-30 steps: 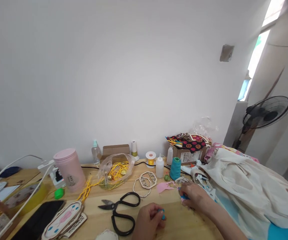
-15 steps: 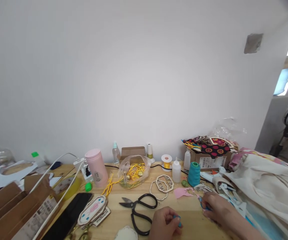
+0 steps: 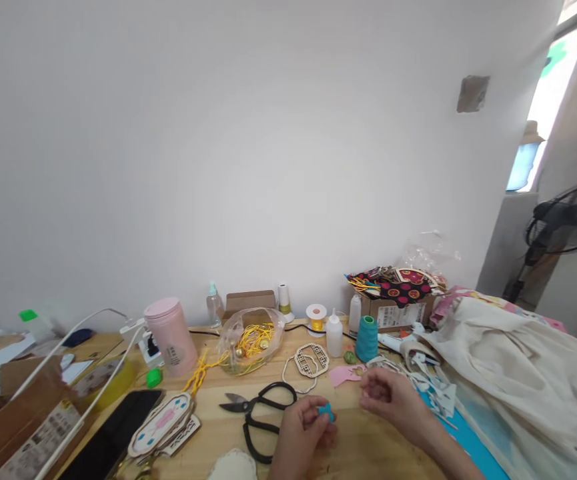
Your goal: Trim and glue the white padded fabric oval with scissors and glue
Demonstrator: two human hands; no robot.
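Note:
My left hand (image 3: 299, 430) pinches a small blue cut-out piece (image 3: 326, 412) between thumb and fingers, just right of the black-handled scissors (image 3: 254, 415). To its right, my right hand (image 3: 391, 401) is loosely curled with its fingers apart; I see nothing in it. Close beyond its fingertips lies a pink scrap (image 3: 344, 375) with holes cut in it. A wooden lattice frame (image 3: 312, 361) with a cream cord is farther back. At the lower left rests a decorated oval plaque (image 3: 162, 424) with pink and blue pieces on it.
A white squeeze bottle (image 3: 334, 335) and a teal thread cone (image 3: 367, 340) stand behind my hands. Cream cloth (image 3: 498, 360) is heaped at the right. A phone (image 3: 111, 433), pink tumbler (image 3: 171, 339) and cardboard box (image 3: 28, 420) occupy the left.
The view has turned to the right. My left hand has lifted the blue piece into clearer sight. My right hand has moved nearer the pink scrap; the blue item it had is no longer seen there.

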